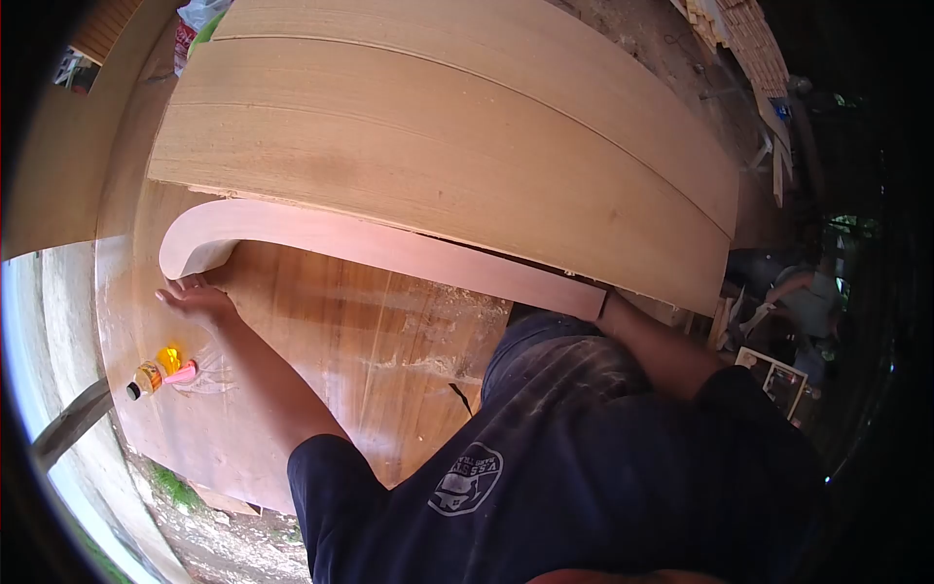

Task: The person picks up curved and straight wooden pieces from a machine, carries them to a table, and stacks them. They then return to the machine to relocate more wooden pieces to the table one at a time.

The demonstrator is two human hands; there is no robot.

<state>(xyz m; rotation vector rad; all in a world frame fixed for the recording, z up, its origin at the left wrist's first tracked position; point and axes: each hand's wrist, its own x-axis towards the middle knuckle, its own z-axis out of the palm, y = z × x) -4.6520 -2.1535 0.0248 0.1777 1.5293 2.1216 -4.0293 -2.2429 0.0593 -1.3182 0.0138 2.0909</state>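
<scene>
A long, smooth, pale pinkish wooden piece (389, 251), hooked at its left end, lies across the work surface in front of me. Below that curved end is my left hand (201, 301), palm turned up, thumb and fingers apart. Its fingertips touch or nearly touch the underside of the curve and are partly hidden there. At the straight right end, my right hand (608, 310) reaches up to the wood. Its fingers are hidden behind that end, so their grip does not show.
Just beyond the piece lies a wide, planked wooden panel (409, 117). The glossy brown tabletop (341, 331) carries dusty patches. A small bottle with yellow liquid (169, 362) and a pink object (181, 374) are at the left. Timber and a wooden frame (773, 380) stand at the right.
</scene>
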